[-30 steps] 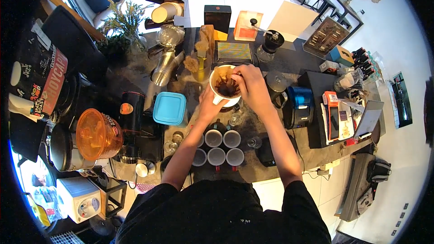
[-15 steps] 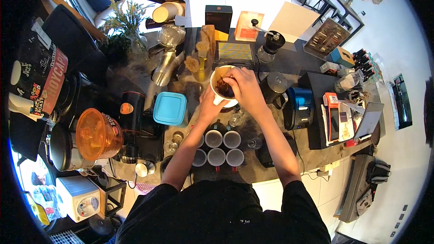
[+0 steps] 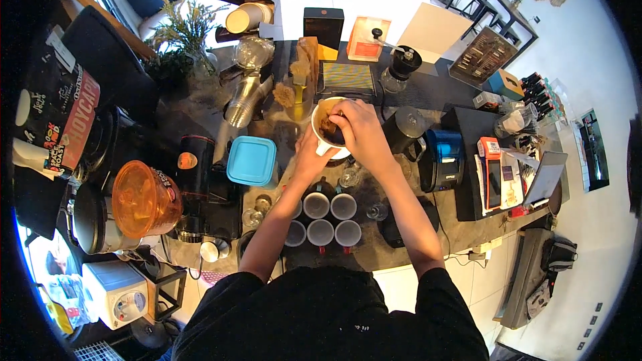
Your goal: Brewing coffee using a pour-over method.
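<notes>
A white coffee dripper [image 3: 321, 145], cup-shaped with a handle, is held over the middle of the counter. Inside it sits a brown paper filter [image 3: 328, 105] with dark, wet-looking coffee grounds. My left hand [image 3: 310, 158] is closed around the dripper's near left side, by the handle. From the right, my right hand [image 3: 361, 131] reaches over the rim, thumb and fingers pinched together on the filter; the fingertips are partly hidden inside. What stands directly beneath the dripper is mostly covered by it and my hands.
Several cups [image 3: 320, 232] stand close together nearer my body. A blue-lidded container [image 3: 251, 160] lies left, small glasses [image 3: 253, 218] below it. Brushes [image 3: 299, 83] and a hand grinder [image 3: 403, 63] are beyond my hands. A black kettle [image 3: 405, 127] stands right.
</notes>
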A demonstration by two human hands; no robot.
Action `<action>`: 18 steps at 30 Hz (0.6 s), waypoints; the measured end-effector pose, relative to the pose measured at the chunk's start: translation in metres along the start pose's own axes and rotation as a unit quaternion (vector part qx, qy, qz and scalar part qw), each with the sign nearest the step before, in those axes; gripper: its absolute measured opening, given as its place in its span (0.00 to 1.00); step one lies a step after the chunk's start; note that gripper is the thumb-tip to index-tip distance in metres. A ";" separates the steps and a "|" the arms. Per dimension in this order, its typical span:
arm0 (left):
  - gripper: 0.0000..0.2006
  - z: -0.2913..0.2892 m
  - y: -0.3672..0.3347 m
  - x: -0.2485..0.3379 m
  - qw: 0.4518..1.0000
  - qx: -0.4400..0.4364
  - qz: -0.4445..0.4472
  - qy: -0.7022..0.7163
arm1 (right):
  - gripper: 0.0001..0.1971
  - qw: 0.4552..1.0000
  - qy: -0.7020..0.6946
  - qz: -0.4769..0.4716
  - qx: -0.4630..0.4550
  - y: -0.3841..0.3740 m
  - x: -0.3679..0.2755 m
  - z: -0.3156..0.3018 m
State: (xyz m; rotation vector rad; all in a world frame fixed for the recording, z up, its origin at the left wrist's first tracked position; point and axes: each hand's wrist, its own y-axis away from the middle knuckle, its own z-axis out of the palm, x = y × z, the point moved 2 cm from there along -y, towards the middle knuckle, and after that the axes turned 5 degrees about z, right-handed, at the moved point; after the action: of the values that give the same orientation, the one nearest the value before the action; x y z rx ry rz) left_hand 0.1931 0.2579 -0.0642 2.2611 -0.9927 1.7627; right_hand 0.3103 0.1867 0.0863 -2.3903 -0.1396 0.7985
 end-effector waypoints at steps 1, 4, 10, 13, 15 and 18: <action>0.40 0.001 -0.001 0.000 1.000 -0.009 -0.011 -0.001 | 0.05 1.000 0.005 0.000 -0.003 0.001 0.002 0.001; 0.40 0.001 0.001 -0.004 1.000 -0.013 -0.009 -0.026 | 0.05 1.000 0.015 -0.002 -0.004 0.001 0.003 -0.002; 0.42 0.001 0.002 -0.009 0.999 0.003 0.001 -0.038 | 0.04 1.000 0.021 0.002 0.002 -0.003 -0.007 -0.008; 0.42 0.002 -0.001 -0.003 1.000 -0.010 0.004 -0.001 | 0.04 1.000 0.029 -0.005 0.002 0.001 0.001 -0.004; 0.41 0.001 0.000 -0.006 1.000 -0.018 -0.006 -0.014 | 0.04 0.999 0.035 -0.008 -0.004 0.002 0.001 -0.001; 0.41 0.001 0.001 -0.007 1.000 -0.021 -0.011 -0.020 | 0.05 0.998 0.060 0.009 -0.013 0.004 0.001 -0.003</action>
State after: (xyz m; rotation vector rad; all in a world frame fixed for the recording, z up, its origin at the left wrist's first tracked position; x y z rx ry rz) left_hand 0.1923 0.2600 -0.0707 2.2817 -0.9993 1.6767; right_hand 0.3122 0.1823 0.0850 -2.4606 -0.0799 0.6622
